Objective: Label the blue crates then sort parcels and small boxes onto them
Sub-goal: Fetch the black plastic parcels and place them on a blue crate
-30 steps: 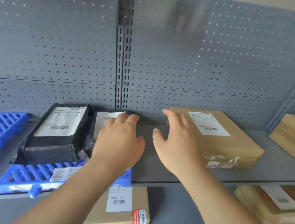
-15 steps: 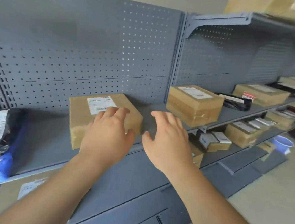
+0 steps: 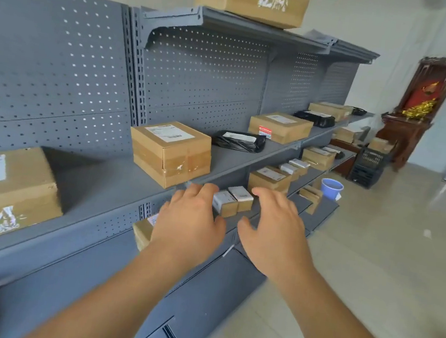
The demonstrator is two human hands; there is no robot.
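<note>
Soft, even daylight fills the room, and the pale tiled floor point(image 3: 403, 247) carries a glossy sheen at right. The taped cardboard box point(image 3: 170, 154) casts only a faint, diffuse shadow on the grey shelf point(image 3: 107, 188). Pinpoints of light glint through the pegboard point(image 3: 60, 64) holes. The labelled box at far left point(image 3: 2, 192) is smeared with blur, and the wide lens bows the shelving upright point(image 3: 132, 73) — worst toward the edges.

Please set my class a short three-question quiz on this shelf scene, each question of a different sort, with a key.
1. True or false: the left hand grips a box.
2. What lies just right of the taped cardboard box? A) black parcel B) blue crate C) bottle
3. How many small boxes show between the left hand and the right hand?
Key: 1 false; 2 A; 3 two.
</note>
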